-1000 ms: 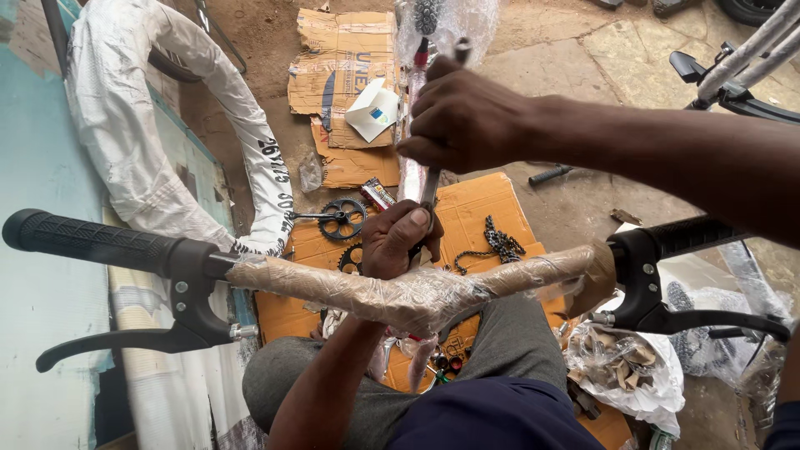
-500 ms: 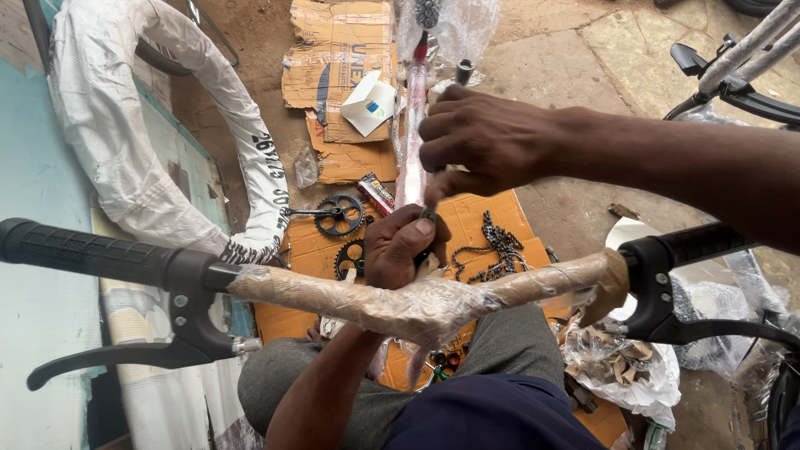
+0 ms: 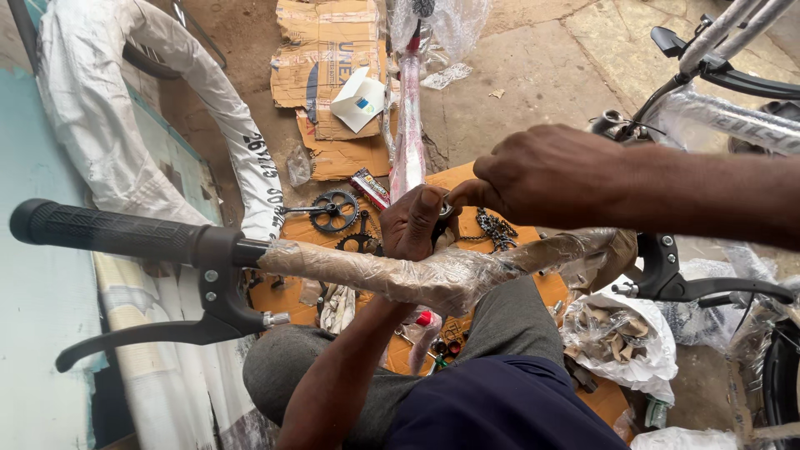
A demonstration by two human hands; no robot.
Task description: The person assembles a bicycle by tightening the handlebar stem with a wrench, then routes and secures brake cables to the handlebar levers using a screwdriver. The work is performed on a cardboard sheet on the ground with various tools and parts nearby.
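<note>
A bicycle handlebar (image 3: 400, 275) wrapped in brown paper and clear film crosses the view, with a black grip (image 3: 108, 229) and a black brake lever (image 3: 167, 329) on its left end. My left hand (image 3: 417, 223) is closed around the stem just behind the bar's middle, at the near end of a film-wrapped pink frame tube (image 3: 408, 125). My right hand (image 3: 550, 171) reaches in from the right. Its fingertips are pinched on a small metal part (image 3: 446, 208) at the top of the stem, touching my left hand.
A black chainring with crank (image 3: 333, 208) and a chain (image 3: 498, 229) lie on orange cardboard on the ground. A white-wrapped tyre (image 3: 108, 125) leans at the left. A plastic bag of parts (image 3: 617, 333) sits at the right, and another bicycle (image 3: 725, 75) stands at the upper right.
My right hand has come down from higher on the pink tube to the stem, beside my left hand. The left hand has stayed on the stem.
</note>
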